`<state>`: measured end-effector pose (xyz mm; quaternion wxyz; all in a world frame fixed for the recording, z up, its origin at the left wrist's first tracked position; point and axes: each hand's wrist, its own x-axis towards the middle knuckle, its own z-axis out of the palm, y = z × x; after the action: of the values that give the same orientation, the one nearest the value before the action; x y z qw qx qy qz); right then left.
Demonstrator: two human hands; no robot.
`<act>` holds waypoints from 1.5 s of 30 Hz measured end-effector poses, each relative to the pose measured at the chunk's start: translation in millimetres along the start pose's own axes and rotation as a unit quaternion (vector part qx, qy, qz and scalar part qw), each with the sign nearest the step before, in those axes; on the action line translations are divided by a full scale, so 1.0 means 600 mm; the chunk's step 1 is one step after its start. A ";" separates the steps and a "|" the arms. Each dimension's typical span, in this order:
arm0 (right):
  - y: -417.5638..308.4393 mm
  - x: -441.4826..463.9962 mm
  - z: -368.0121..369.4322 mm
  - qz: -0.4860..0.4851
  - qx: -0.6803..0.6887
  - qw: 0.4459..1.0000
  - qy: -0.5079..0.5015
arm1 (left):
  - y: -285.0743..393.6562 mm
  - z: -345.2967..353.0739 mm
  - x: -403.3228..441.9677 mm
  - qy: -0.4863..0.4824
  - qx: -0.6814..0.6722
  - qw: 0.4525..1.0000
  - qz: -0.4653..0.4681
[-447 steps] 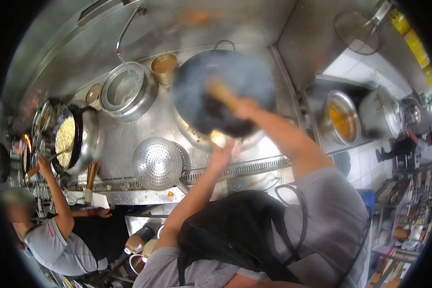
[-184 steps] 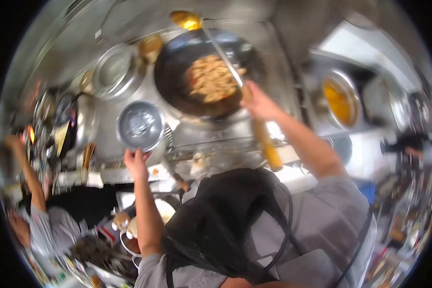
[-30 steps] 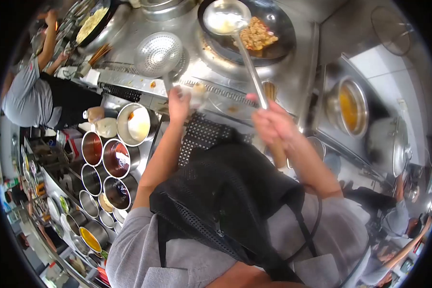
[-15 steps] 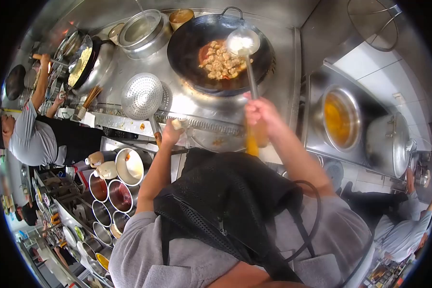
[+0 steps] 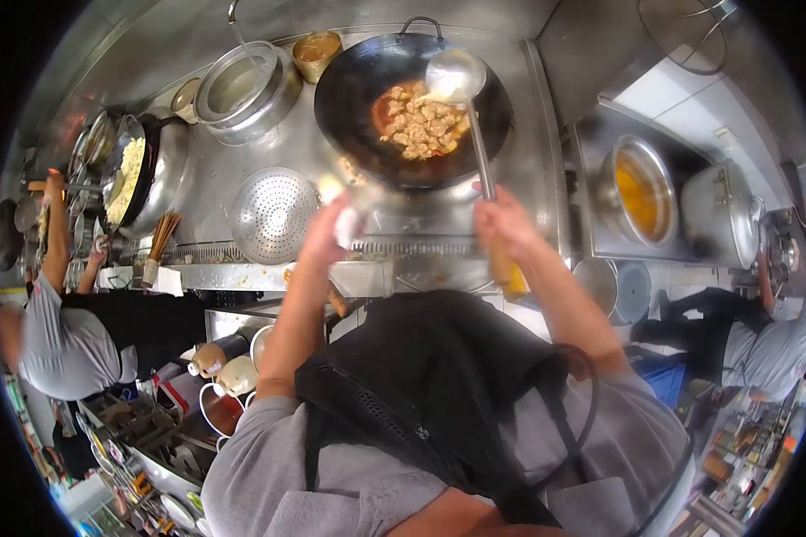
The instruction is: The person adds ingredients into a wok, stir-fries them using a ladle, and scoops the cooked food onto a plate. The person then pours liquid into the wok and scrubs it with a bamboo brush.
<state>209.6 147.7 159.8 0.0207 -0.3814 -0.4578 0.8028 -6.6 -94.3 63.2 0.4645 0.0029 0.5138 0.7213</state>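
Note:
My right hand [image 5: 508, 225] is closed round the handle of a long metal ladle [image 5: 479, 148]. The ladle's bowl hangs over the right side of a black wok [image 5: 345, 112], above browned meat pieces [image 5: 421, 125] in a reddish sauce. Just below the wok's near left rim is my left hand [image 5: 330, 231], closed on what looks like a folded white cloth [image 5: 347, 225]. Motion blur hides whether the cloth touches the rim. A perforated skimmer [image 5: 276, 215] rests on the steel counter left of that hand, its wooden handle [image 5: 337, 300] partly behind my forearm.
Behind the skimmer stand stacked metal pots [image 5: 242, 94] and a brass-coloured container [image 5: 317, 55]. To the right are a bowl of orange liquid [image 5: 636, 192] and a lidded pot [image 5: 721, 215]. A co-worker [image 5: 72, 331] cooks at the left; another person [image 5: 761, 349] is at the right.
My left hand has moved from beside the skimmer's handle up toward the wok's near rim. The ladle remains over the meat, while my right hand has shifted slightly right. The view has turned somewhat.

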 end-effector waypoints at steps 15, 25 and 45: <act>0.035 -0.131 -0.081 -0.020 -0.672 0.723 0.160 | -0.046 0.169 0.083 0.036 -0.056 0.991 -0.119; -0.017 -0.107 -0.105 -0.042 -0.753 0.654 0.051 | -0.085 0.177 0.116 0.067 -0.037 0.991 -0.113; 0.048 -0.118 -0.141 -0.131 -0.755 0.641 0.045 | -0.160 0.116 0.025 0.000 -0.074 0.997 -0.033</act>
<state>322.2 165.1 155.7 -0.1488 -0.2360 -0.9487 0.1491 82.3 -29.1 17.3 0.4865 -0.0484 0.4591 0.7417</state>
